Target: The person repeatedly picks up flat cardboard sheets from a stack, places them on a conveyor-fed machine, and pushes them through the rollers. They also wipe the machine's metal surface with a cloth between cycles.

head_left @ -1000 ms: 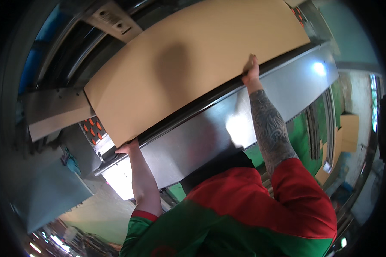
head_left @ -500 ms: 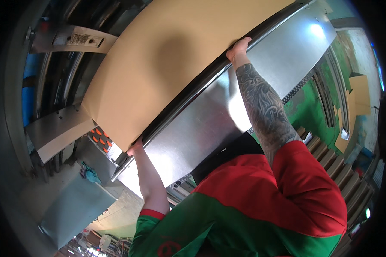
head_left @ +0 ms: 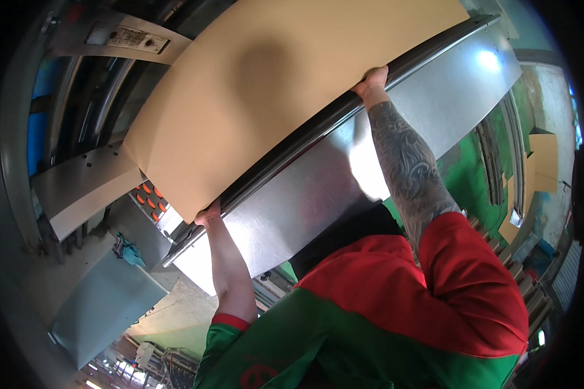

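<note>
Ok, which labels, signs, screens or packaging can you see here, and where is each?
Label plate: upper left on a grey metal machine bar, a pale rectangle with dark print.
Cardboard sheet: large plain tan board, held at its lower edge by both hands.
Flat cardboard pieces: far right by the green floor, tan.

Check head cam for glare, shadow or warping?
Head view: bright glare patches on the shiny sheet-metal panel; a soft round shadow on the large tan cardboard sheet; straight edges bow from fisheye; dark vignette at the corners; both hands gripping the sheet's edge look sharp.
</note>
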`<state>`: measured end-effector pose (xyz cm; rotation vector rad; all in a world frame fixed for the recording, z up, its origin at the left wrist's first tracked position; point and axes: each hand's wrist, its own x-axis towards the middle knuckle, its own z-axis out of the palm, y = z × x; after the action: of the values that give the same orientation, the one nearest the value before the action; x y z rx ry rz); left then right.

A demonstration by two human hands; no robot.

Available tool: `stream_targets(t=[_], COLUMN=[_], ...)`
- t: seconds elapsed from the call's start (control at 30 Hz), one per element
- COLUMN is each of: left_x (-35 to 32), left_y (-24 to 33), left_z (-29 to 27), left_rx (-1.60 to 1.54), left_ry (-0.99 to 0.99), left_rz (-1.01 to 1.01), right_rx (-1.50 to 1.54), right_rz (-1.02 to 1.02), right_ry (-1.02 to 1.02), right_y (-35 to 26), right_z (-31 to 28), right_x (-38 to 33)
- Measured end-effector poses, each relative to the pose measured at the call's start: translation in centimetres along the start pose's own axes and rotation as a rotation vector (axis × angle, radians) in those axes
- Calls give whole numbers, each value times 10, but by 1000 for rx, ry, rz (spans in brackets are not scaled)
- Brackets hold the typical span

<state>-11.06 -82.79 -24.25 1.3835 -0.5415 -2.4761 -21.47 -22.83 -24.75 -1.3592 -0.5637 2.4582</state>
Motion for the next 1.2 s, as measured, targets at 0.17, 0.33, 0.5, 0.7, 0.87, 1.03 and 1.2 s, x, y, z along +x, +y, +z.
stream_targets(t=[0.17,0.33,0.5,0.7,0.87,1.03,1.2], left_x=[-48,-104,-100,-77,-42,-31,-33], left_y=[-9,-24,-19,-26,-47,-52,-49], left_z=[21,37,37,33,30,17,31], left_rx=[296,266,263,88,46,42,-8], left_ry=[21,-334,-245,-100,111,27,253], left_rz=[36,-40,-155,-40,9,52,3], right_rx=[-69,-179,-264,-290,-161,-227,-62], right_rz=[-69,104,76,55,-108,10,-92], right_ry=[71,-87,-181,33,59,2,-29], right_y=[7,13,6,-11,-6,-1,-31], right_z=[10,13,3,1,-1,-14,-12], right_x=[-41,-82,-89,-56,-16,-6,14])
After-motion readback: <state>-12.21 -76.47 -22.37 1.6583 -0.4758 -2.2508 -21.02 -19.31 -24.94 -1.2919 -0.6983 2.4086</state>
